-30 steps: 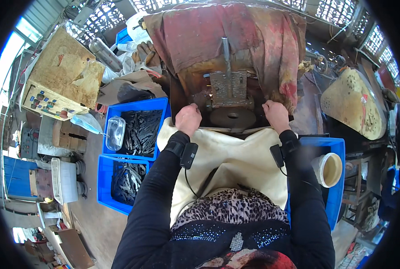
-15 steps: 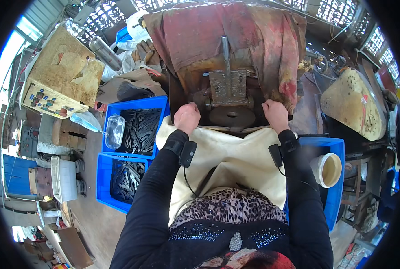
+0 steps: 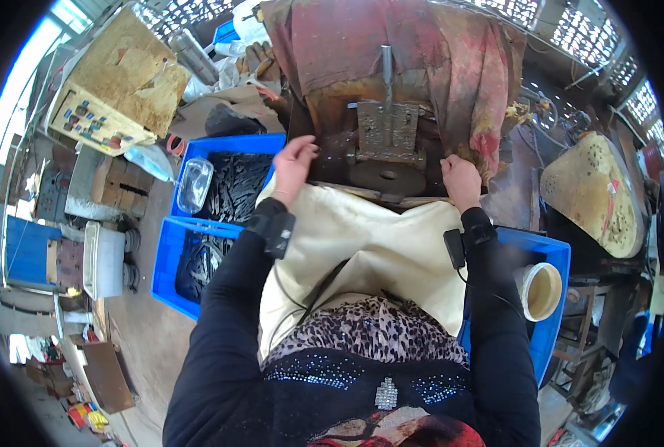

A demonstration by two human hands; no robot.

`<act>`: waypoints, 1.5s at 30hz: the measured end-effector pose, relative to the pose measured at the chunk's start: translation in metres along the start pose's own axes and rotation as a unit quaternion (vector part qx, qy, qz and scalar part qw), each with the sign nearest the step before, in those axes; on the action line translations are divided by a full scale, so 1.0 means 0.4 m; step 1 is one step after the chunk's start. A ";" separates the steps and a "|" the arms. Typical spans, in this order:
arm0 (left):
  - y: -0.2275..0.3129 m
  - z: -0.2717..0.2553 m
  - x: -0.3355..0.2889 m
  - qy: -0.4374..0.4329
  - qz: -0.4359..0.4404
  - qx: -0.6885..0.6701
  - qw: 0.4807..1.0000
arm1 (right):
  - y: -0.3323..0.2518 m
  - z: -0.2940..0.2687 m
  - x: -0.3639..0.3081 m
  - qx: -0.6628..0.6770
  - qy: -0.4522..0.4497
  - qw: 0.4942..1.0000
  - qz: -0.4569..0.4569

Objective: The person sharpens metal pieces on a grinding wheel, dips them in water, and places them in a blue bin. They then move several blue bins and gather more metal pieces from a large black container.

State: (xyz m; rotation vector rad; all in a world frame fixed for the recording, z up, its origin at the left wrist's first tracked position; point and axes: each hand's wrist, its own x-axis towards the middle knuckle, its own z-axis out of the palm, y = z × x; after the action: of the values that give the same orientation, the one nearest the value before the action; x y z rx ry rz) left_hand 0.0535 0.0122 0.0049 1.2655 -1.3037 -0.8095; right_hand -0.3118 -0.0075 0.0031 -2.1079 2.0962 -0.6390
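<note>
My left hand [image 3: 294,170] is raised beside the left edge of the machine, next to the upper bin of dark metal strips; its fingers are loosely bent and parted, with nothing visible in them. On the machine's right side, my right hand [image 3: 461,182] is closed near the upper right corner of a cream apron [image 3: 361,223]; what it holds, if anything, is hidden. Between the hands lies a dark round disc [image 3: 386,177] with a centre hole. Behind it stands a worn metal plate [image 3: 388,132] with an upright rod [image 3: 387,71]. The apron spreads over my lap.
Two blue bins of dark strips, an upper bin [image 3: 274,141] and a lower bin [image 3: 164,261], stand at left. A clear plastic container [image 3: 195,185] rests on the upper one. At right, a blue bin [image 3: 559,249] holds a cream bucket [image 3: 540,290]. A stained red cloth [image 3: 361,45] drapes the machine.
My left hand has moved left and its fingers have loosened from a closed fist. My right hand stays closed at the machine's right side. The view has shifted slightly.
</note>
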 end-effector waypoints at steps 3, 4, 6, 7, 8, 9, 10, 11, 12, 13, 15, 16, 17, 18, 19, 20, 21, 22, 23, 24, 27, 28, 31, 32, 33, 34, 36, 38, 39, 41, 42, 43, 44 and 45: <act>-0.012 -0.180 -0.078 0.090 0.115 0.121 0.982 | 0.003 -0.002 -0.001 0.003 -0.008 1.000 -0.004; -0.020 -0.253 -0.124 0.117 0.076 0.251 0.958 | 0.004 -0.002 0.000 0.010 -0.009 1.000 -0.008; -0.041 -0.399 -0.245 0.146 0.008 0.453 0.880 | 0.007 -0.001 0.001 0.015 -0.020 1.000 -0.013; -0.057 -0.461 -0.317 0.149 -0.024 0.530 0.834 | 0.007 0.000 0.001 0.028 -0.012 0.999 -0.030; -0.071 -0.519 -0.394 0.084 -0.055 0.610 0.786 | 0.009 0.000 0.001 0.023 -0.017 0.999 -0.026; -0.086 -0.561 -0.472 0.026 -0.045 0.681 0.730 | 0.009 0.001 0.001 0.020 -0.030 0.999 -0.020; -0.108 -0.580 -0.544 0.012 -0.105 0.697 0.709 | 0.011 0.001 0.001 0.020 -0.025 0.999 -0.032; -0.130 -0.587 -0.611 0.006 -0.141 0.711 0.688 | 0.012 0.002 0.001 0.024 -0.015 0.998 -0.053; -0.146 -0.593 -0.664 -0.058 -0.061 0.734 0.673 | 0.013 0.002 0.001 0.025 -0.019 0.998 -0.051; -0.165 -0.585 -0.704 -0.097 -0.125 0.679 0.717 | 0.014 0.002 0.001 0.022 -0.031 0.998 -0.049; -0.199 -0.530 -0.761 0.056 -0.331 0.473 0.815 | 0.015 0.002 0.002 0.023 -0.021 0.998 -0.046; -0.199 -0.525 -0.765 0.085 -0.313 0.419 0.848 | 0.015 0.002 0.002 0.015 -0.030 0.999 -0.037; -0.196 -0.521 -0.762 0.092 -0.326 0.428 0.838 | 0.015 0.001 0.004 0.012 -0.031 0.999 -0.036; -0.190 -0.515 -0.759 0.072 -0.346 0.456 0.817 | 0.015 0.001 0.003 0.011 -0.030 0.999 -0.041; -0.181 -0.513 -0.752 0.071 -0.339 0.487 0.802 | 0.015 -0.001 0.004 0.008 -0.037 0.998 -0.039; -0.174 -0.511 -0.744 0.064 -0.345 0.502 0.790 | 0.015 -0.002 0.004 0.011 -0.040 0.999 -0.035; -0.164 -0.509 -0.740 0.045 -0.372 0.500 0.781 | 0.015 -0.003 0.004 0.018 -0.035 0.999 -0.035; -0.159 -0.506 -0.736 0.051 -0.363 0.501 0.784 | 0.015 -0.003 0.003 0.014 -0.042 0.999 -0.028; -0.156 -0.502 -0.733 0.062 -0.341 0.502 0.793 | 0.015 -0.003 0.003 0.012 -0.040 0.999 -0.027; -0.153 -0.501 -0.730 0.063 -0.330 0.499 0.799 | 0.017 -0.003 0.003 0.016 -0.033 0.999 -0.035; -0.152 -0.497 -0.731 0.052 -0.309 0.517 0.797 | 0.023 0.003 0.005 0.025 -0.035 0.998 -0.043; -0.152 -0.497 -0.732 0.052 -0.268 0.531 0.802 | 0.025 0.007 0.007 0.015 -0.042 0.998 -0.038; -0.151 -0.504 -0.733 0.022 -0.239 0.571 0.785 | 0.038 0.021 0.017 -0.031 -0.030 0.997 -0.069; -0.150 -0.504 -0.734 0.011 -0.220 0.572 0.790 | 0.044 0.025 0.021 -0.022 -0.031 0.997 -0.065; -0.150 -0.505 -0.733 0.018 -0.187 0.582 0.791 | 0.049 0.029 0.026 -0.006 -0.029 0.997 -0.078; -0.150 -0.504 -0.733 0.022 -0.175 0.573 0.800 | 0.054 0.033 0.031 -0.015 -0.018 0.997 -0.076; -0.151 -0.498 -0.732 0.036 -0.155 0.556 0.816 | 0.063 0.039 0.040 -0.034 -0.002 0.995 -0.099; -0.147 -0.496 -0.730 0.044 -0.141 0.542 0.827 | 0.068 0.039 0.046 -0.041 0.016 0.995 -0.089; -0.145 -0.494 -0.727 0.045 -0.138 0.540 0.829 | 0.069 0.038 0.048 -0.047 0.014 0.996 -0.080; -0.141 -0.491 -0.723 0.037 -0.154 0.550 0.820 | 0.066 0.034 0.048 -0.044 0.022 0.996 -0.072; -0.138 -0.490 -0.722 0.030 -0.171 0.547 0.819 | 0.064 0.031 0.047 -0.046 0.034 0.996 -0.069; -0.138 -0.490 -0.720 0.025 -0.177 0.552 0.815 | 0.061 0.029 0.046 -0.044 0.043 0.996 -0.070; -0.137 -0.489 -0.719 0.030 -0.165 0.559 0.812 | 0.057 0.026 0.045 -0.039 0.039 0.997 -0.058; -0.137 -0.490 -0.719 0.026 -0.183 0.556 0.811 | 0.054 0.024 0.043 -0.032 0.027 0.998 -0.048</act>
State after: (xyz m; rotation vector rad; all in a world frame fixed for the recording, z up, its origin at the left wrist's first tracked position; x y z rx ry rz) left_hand 0.2070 0.3175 -0.0810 2.5008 -1.5507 -0.1685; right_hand -0.3289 -0.0274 -0.0096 -2.2620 2.0810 -0.6536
